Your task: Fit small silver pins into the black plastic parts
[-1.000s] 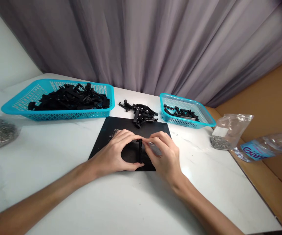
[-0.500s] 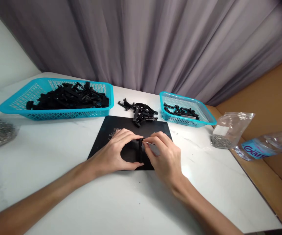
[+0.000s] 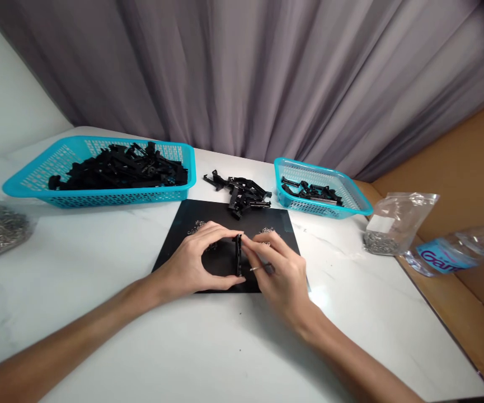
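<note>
A narrow black plastic part point(image 3: 238, 255) stands between the two hands above the black mat point(image 3: 183, 238), its long axis running near to far from the person, close to upright in the picture. The left hand point(image 3: 191, 263) lies to its left and grips it in a pinch: the thumb at the near end and the forefinger curled over the far end, with an open arch between them. The right hand point(image 3: 281, 274) lies to its right, fingertips touching the upper part of the piece, and holds a small silvery metal pin point(image 3: 258, 268) in its closed fingers; the pin points toward the part. Both hands are equally near, one on each side. The part is matt black, slim and bar-shaped; finer detail cannot be made out. The mat rests on the white worktop point(image 3: 99, 313) and carries small clusters of silvery metal bits point(image 3: 197, 226) near its far edge. Beyond the mat lies a loose heap of black parts point(image 3: 242, 193). To the far left stands a large blue basket point(image 3: 36, 182) full of black parts; to the far right, a smaller blue basket point(image 3: 351, 204) with a few. Further right lie a clear plastic bag point(image 3: 393, 224) and a water bottle point(image 3: 455, 252).
</note>
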### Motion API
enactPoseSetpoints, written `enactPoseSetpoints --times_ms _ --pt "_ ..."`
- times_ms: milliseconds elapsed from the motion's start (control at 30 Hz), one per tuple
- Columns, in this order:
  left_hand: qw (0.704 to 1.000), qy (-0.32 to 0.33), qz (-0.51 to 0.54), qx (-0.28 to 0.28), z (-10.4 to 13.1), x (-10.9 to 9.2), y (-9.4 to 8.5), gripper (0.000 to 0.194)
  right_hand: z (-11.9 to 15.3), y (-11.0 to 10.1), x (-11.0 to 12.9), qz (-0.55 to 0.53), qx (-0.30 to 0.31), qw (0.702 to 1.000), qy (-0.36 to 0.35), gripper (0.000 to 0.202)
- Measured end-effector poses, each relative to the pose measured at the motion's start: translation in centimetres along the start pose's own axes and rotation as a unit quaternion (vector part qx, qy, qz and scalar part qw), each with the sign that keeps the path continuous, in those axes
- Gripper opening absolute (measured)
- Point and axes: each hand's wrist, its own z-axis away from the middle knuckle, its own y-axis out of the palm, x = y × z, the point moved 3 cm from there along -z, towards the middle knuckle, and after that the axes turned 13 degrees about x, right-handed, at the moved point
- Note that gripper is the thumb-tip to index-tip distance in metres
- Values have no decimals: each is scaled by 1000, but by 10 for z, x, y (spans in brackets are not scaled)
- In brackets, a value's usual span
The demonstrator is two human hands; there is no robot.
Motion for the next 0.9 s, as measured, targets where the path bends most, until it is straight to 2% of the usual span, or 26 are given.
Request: enactPoseSetpoints --times_ms 67,167,233,333,600,800,900 --pt "1000 -18 13 12 1 2 0 63 -4 -7 -4 -93 10 995 34 22" --pt "998 -46 28 32 1 4 0 64 -11 -16 -12 -204 8 972 113 21" --pt "997 -52 32 39 2 4 0 64 -16 -17 -18 -263 19 952 155 23" --pt "997 -48 28 46 2 3 0 64 -21 -12 -23 -327 53 927 175 27" --pt "998 -10 14 62 -1 3 4 62 -23 -1 -30 -347 84 913 196 40" --pt "996 -25 16 89 1 1 6 59 -22 5 -36 -339 118 914 188 45" --pt "994 -58 15 92 1 3 5 61 -23 2 -35 -310 126 926 175 44"
